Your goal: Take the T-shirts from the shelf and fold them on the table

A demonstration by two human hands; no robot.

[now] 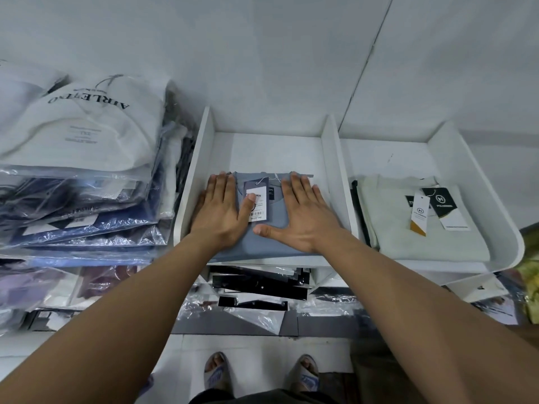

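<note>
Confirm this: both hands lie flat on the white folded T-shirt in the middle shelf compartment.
Wrong colour. The head view shows the left hand and right hand flat on a blue-grey folded T-shirt in the middle compartment; the white T-shirt lies in the right compartment.

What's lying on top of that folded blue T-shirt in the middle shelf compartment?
Both hands, left hand and right hand, press flat on the blue T-shirt, and a white price tag lies between them. The hands cover the cloth beneath them.

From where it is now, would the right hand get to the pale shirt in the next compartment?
Probably yes: the right hand lies flat on the blue shirt; only a low divider separates it from the uncovered pale shirt.
</note>
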